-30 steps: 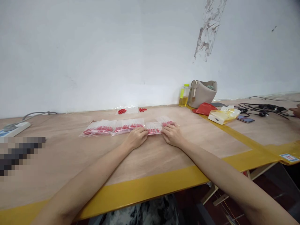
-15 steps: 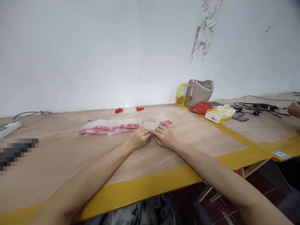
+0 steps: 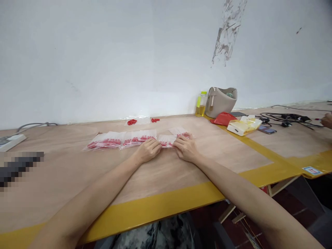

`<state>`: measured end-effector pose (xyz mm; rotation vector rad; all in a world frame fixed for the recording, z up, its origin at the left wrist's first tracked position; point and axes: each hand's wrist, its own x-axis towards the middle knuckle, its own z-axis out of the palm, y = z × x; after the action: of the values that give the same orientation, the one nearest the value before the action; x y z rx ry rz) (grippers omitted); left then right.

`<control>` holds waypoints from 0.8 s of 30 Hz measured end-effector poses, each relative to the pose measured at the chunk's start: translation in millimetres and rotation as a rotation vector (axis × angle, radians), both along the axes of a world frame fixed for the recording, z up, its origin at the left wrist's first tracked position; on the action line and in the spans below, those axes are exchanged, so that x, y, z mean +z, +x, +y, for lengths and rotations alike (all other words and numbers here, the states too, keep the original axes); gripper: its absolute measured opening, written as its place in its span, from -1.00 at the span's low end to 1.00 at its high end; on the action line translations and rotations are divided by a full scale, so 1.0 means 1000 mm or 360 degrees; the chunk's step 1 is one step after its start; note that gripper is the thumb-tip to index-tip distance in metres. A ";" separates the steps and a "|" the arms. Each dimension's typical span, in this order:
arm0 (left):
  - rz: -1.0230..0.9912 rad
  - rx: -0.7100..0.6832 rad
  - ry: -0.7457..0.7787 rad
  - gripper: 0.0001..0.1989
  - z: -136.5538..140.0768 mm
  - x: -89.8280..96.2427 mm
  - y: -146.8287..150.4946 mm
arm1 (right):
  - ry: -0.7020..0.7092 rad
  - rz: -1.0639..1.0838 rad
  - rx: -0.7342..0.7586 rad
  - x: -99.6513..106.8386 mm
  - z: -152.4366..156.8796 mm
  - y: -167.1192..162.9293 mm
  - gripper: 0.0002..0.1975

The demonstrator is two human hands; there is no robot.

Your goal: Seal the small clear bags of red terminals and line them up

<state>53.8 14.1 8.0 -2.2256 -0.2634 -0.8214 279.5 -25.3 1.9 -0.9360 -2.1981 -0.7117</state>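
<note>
Between my hands lies a small clear plastic bag (image 3: pixel 166 138) with small red pieces along its near edge. My left hand (image 3: pixel 148 150) is closed on the bag's left side, fingers curled at its lower corner. At the opposite side my right hand (image 3: pixel 186 148) pinches the right corner, its fingertips partly hidden. Behind the right fingers sits another bag (image 3: pixel 176 130) with red pieces. To the left, flat bags of red pieces lie overlapped in one group (image 3: pixel 141 135) beside my left hand and in a further group (image 3: pixel 106 140).
Loose red pieces (image 3: pixel 132 122) lie near the wall beside clear plastic, with a second small heap (image 3: pixel 155 120). Further right are a bottle (image 3: pixel 200 105), a grey bag (image 3: pixel 221 103), a red packet (image 3: pixel 223 119), a white-yellow box (image 3: pixel 243 126), a phone (image 3: pixel 267 129) and black cables (image 3: pixel 290 117). Another person's hand (image 3: pixel 327 120) shows far right.
My hands have moved apart, the left one shifting left and the right one slightly right. More of the bag between them now shows.
</note>
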 end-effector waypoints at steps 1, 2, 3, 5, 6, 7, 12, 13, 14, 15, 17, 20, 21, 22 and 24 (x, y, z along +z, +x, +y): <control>0.0005 0.0007 0.0010 -0.92 0.001 0.000 -0.002 | -0.0012 0.0013 -0.0010 0.000 0.001 0.001 -0.85; 0.0008 0.0022 0.0022 -0.92 0.003 0.000 -0.005 | -0.0022 0.0029 -0.0019 0.001 0.002 0.003 -0.85; 0.0017 0.0046 0.0032 -0.92 0.004 0.000 -0.006 | -0.0031 0.0044 -0.0023 0.001 0.003 0.005 -0.85; 0.0041 0.0115 0.0030 -0.90 0.006 -0.001 -0.008 | -0.0049 0.0072 -0.0022 0.003 0.004 0.008 -0.84; 0.0054 0.0156 0.0016 -0.89 0.006 -0.001 -0.008 | -0.0059 0.0087 -0.0025 0.003 0.005 0.010 -0.83; 0.0066 0.0195 -0.0005 -0.87 0.007 -0.001 -0.008 | -0.0072 0.0101 -0.0036 0.004 0.006 0.012 -0.82; 0.0142 0.0328 -0.0149 -0.76 0.003 0.000 -0.004 | -0.0161 0.0109 -0.0120 0.005 0.009 0.016 -0.79; 0.0154 0.0344 -0.0168 -0.74 0.002 0.001 -0.003 | -0.0176 0.0092 -0.0126 0.005 0.010 0.017 -0.80; 0.0156 0.0358 -0.0181 -0.73 0.001 0.001 -0.003 | -0.0189 0.0069 -0.0132 0.004 0.011 0.017 -0.81; 0.0154 0.0365 -0.0187 -0.73 0.000 0.001 -0.003 | -0.0203 0.0046 -0.0140 0.004 0.011 0.017 -0.82; 0.0174 0.0334 -0.0195 -0.72 -0.003 0.001 -0.002 | -0.0237 0.0009 -0.0162 0.003 0.012 0.019 -0.83; 0.0221 0.0202 -0.0232 -0.77 -0.005 0.002 0.000 | -0.0318 -0.0006 -0.0160 0.005 0.010 0.023 -0.85; 0.0220 0.0172 -0.0261 -0.79 -0.006 0.004 0.000 | -0.0345 0.0003 -0.0141 0.005 0.009 0.024 -0.86; 0.0197 0.0173 -0.0301 -0.78 -0.007 0.006 -0.001 | -0.0365 0.0017 -0.0115 0.006 0.007 0.025 -0.87; 0.0090 0.0272 -0.0390 -0.75 -0.006 0.011 -0.005 | -0.0388 0.0039 -0.0064 0.007 0.002 0.021 -0.80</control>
<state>48.8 7.6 18.9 -2.4085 -0.5442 -0.6619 300.8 -23.0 9.1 -1.1058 -2.2852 -0.4533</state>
